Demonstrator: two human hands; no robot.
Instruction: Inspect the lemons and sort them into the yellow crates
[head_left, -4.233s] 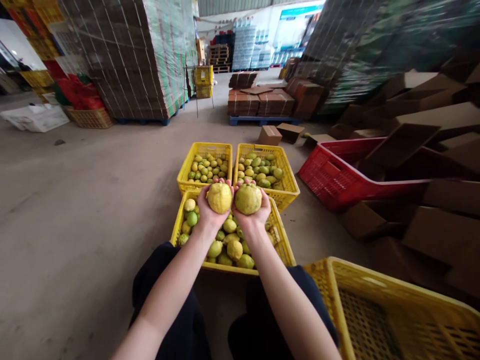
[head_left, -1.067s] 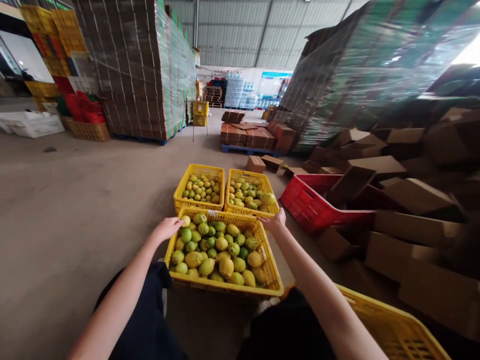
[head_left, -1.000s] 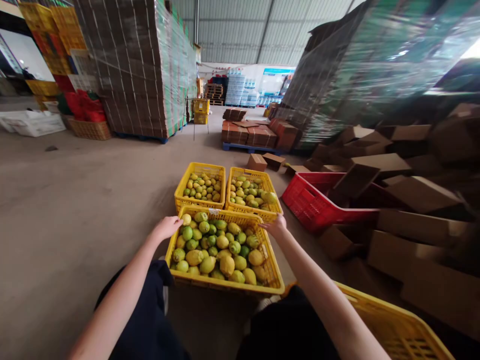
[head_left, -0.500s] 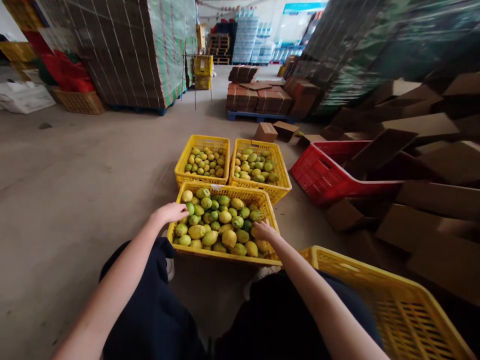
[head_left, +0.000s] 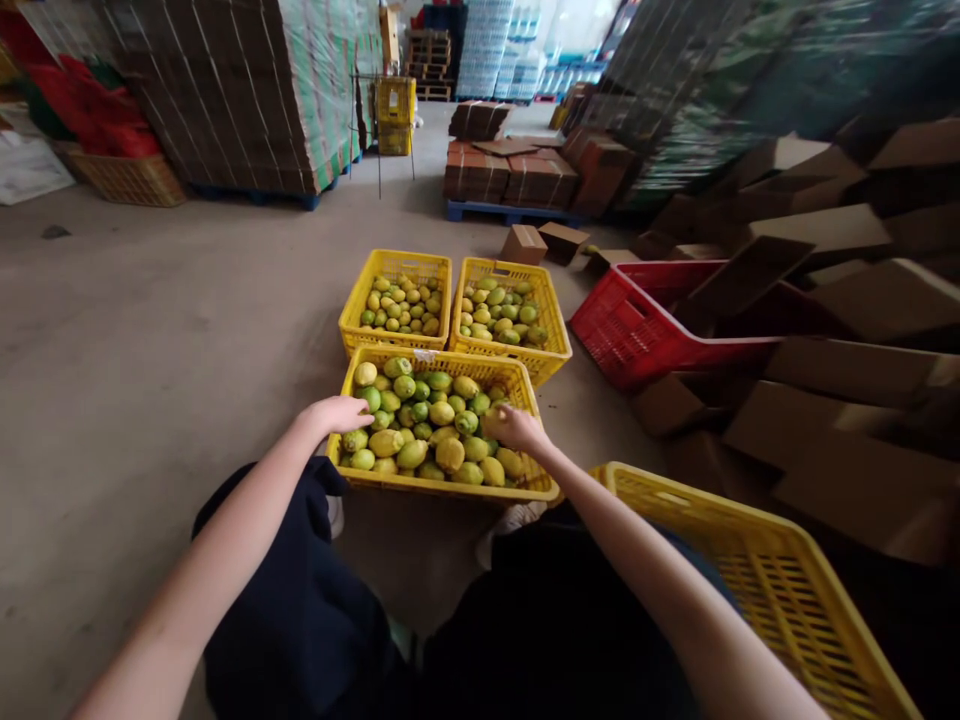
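Note:
Yellow and green lemons fill the yellow plastic crate in front of my legs. My left hand reaches over this crate's left side, its fingers loosely bent and apart beside a green lemon; I cannot see whether the fingertips touch it. On the right side of the pile, my right hand has its fingers closed around a yellowish lemon, mostly covered by the hand.
Two more yellow crates, left and right, hold lemons just beyond. At right are an empty-looking yellow crate, a red crate and piled cardboard boxes. Wrapped pallet stacks stand farther back.
My right hand has shifted a little left across the pile and its fingers have closed on a lemon. My left hand stays near the left rim. The whole view has tilted slightly down.

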